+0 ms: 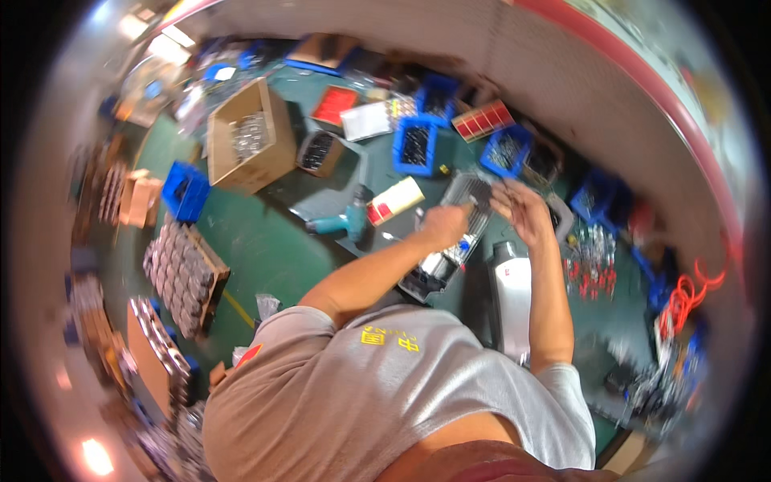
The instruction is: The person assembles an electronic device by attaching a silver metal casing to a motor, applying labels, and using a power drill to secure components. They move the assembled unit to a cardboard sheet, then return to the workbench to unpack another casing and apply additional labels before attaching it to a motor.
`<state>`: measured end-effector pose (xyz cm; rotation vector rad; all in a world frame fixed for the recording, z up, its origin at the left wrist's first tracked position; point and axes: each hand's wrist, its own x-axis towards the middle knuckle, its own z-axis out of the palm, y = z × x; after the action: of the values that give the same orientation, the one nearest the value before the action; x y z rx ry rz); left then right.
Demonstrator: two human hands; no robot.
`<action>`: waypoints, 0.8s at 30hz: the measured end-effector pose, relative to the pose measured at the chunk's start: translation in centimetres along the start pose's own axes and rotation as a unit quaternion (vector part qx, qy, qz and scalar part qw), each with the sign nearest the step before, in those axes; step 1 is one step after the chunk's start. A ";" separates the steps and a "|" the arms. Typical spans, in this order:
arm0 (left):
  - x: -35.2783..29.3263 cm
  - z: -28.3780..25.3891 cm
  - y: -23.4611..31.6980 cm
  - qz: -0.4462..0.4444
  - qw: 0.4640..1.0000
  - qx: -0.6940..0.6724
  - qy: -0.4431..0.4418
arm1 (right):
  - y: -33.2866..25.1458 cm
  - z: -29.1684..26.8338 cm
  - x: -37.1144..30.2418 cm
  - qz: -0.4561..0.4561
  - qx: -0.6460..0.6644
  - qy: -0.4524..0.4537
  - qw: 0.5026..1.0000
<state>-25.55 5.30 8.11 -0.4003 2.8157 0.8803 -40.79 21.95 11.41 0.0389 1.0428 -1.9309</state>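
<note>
A long dark-grey metal housing with ribs [467, 195] lies slantwise on the bench in front of me. Its near end has an open compartment with pale and blue parts inside. My left hand [444, 228] rests over its middle, fingers curled closed; what they grip is hidden. By the housing's far right edge is my right hand [524, 212], slightly blurred, its fingers loosely bent and apart, with nothing visible in them. A smooth silver-grey cover [512, 297] lies right of the housing, beside my right forearm. Left of my left hand lies a teal power screwdriver [350, 218].
Blue bins of small dark parts [414, 146] stand along the far side, with a red bin [334, 104]. A cardboard box [277, 149] holds silvery parts at far left. A cream-and-red card [395, 201] lies near the screwdriver. Orange coiled hose [683, 299] hangs at right.
</note>
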 end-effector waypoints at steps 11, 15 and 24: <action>-0.2 -0.3 0.6 -0.008 1.000 -0.004 0.008 | 2.8 -3.4 -0.3 -0.129 -0.013 0.087 0.988; -0.1 0.0 0.2 0.015 0.999 -0.003 0.029 | 3.7 -4.4 1.0 -0.193 -0.194 0.132 0.953; 0.1 0.2 0.0 0.028 0.999 -0.001 0.030 | 1.9 -3.9 4.5 -0.229 -0.369 0.141 0.890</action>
<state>-25.59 5.40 7.92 -0.3563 2.8934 0.8953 -43.43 20.99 5.83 -0.3989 2.0792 -1.8243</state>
